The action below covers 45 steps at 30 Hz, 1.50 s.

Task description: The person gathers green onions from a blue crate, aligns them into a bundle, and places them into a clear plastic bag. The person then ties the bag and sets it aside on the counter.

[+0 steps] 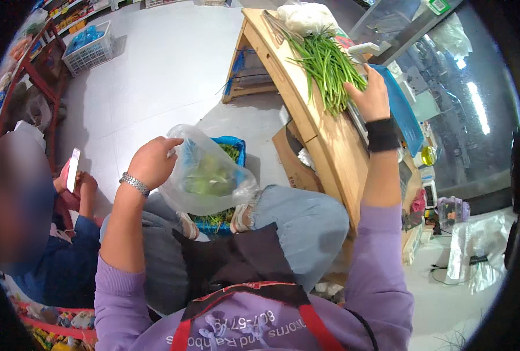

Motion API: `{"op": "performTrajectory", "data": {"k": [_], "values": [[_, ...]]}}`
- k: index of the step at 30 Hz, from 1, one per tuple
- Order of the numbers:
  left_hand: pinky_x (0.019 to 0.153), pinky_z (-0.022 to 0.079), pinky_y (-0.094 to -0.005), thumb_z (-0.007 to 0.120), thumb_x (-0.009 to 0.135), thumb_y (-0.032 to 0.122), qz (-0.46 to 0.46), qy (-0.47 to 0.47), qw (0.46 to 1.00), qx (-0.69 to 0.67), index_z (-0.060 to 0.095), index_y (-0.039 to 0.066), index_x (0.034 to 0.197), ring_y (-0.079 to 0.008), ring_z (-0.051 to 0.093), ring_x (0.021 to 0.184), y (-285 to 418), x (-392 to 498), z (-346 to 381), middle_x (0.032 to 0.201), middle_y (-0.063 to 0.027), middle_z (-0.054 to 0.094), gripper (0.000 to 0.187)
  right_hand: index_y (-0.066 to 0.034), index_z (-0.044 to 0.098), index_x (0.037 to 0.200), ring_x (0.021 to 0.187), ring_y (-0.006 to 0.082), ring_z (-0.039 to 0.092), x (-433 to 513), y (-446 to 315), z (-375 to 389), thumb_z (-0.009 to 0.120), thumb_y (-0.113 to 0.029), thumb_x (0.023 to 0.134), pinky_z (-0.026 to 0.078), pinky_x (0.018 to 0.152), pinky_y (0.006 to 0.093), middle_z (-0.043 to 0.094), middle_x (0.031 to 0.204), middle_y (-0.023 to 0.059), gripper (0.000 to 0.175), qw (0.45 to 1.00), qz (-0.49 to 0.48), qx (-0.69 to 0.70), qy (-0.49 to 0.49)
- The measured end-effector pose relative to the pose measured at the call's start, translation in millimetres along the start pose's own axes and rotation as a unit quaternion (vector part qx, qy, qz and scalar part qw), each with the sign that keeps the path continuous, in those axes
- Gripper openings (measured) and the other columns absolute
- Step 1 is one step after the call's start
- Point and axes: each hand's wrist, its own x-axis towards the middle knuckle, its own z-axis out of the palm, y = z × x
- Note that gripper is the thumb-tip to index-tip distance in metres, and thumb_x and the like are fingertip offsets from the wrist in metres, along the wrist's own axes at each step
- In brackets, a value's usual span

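Note:
My left hand (152, 160) grips the edge of a translucent plastic bag (211, 180), which hangs over my knees. Something pale green shows blurred through the bag. Beneath it, a blue plastic basket (241, 151) with green trimmings sits on the floor between my feet, partly covered by the bag. On the wooden table (330, 151) at my right lies a heap of long green chives or scallions (325, 72). My right hand (371, 96) reaches to the heap's near right side, fingers apart and thumb against the stalks. Nothing shows gripped in it.
A blue tray (400, 109) leans beside the greens, and a bulging white bag (308, 17) rests at the table's far end. Under the table stands a cardboard box (295, 153). Close on my left sits a person holding a phone (73, 170). A white crate (89, 52) stands farther off.

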Motion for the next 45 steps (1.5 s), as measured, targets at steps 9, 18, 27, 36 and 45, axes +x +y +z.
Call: {"op": "performTrajectory", "data": {"k": [9,18,27,36,45], "values": [[0.088,0.051,-0.0433,0.061,0.091,0.016,-0.004,-0.005,1.000,0.013,0.067,0.011,0.124,-0.0350,0.064,0.095,-7,0,2,0.100,-0.0165,0.067,0.034,0.0105,0.043,0.139,0.124,0.0417,0.056,101,42,69,0.062,-0.085,0.069,0.045,0.106,0.0460,0.058,0.131,0.0303,0.120,0.907,0.131,-0.156,-0.368],[0.087,0.053,-0.0440,0.060,0.089,0.017,-0.002,-0.011,1.000,0.018,0.067,0.013,0.124,-0.0351,0.065,0.098,-5,0,-2,0.105,-0.0168,0.067,0.036,-0.0008,0.011,0.158,0.145,0.0442,0.031,92,-19,115,0.064,-0.089,0.061,0.033,0.116,0.0504,0.031,0.155,0.0294,0.141,0.842,0.156,-0.124,-0.502],[0.087,0.052,-0.0446,0.061,0.091,0.017,0.011,-0.003,1.000,0.014,0.066,0.010,0.124,-0.0359,0.064,0.095,-14,-6,-2,0.099,-0.0172,0.066,0.034,-0.0288,0.001,0.160,0.139,0.0493,0.038,73,-34,135,0.086,-0.063,0.061,0.041,0.110,0.0543,0.011,0.160,0.0336,0.135,0.833,0.226,-0.244,-0.443],[0.088,0.052,-0.0442,0.061,0.090,0.017,0.021,0.003,1.000,0.007,0.066,0.011,0.125,-0.0355,0.065,0.099,-10,-5,-1,0.105,-0.0175,0.067,0.036,-0.0269,-0.002,0.161,0.131,0.0403,0.050,63,-15,129,0.085,-0.050,0.063,0.046,0.106,0.0473,0.038,0.147,0.0314,0.133,0.852,0.248,-0.196,-0.418],[0.088,0.052,-0.0445,0.060,0.090,0.018,0.016,-0.016,1.000,0.015,0.067,0.011,0.123,-0.0355,0.065,0.099,-1,-1,-3,0.103,-0.0172,0.067,0.034,-0.0238,0.021,0.159,0.114,0.0442,0.059,37,-37,127,0.067,-0.026,0.086,0.051,0.097,0.0466,0.040,0.142,0.0338,0.086,0.907,0.079,-0.263,-0.320]]}}
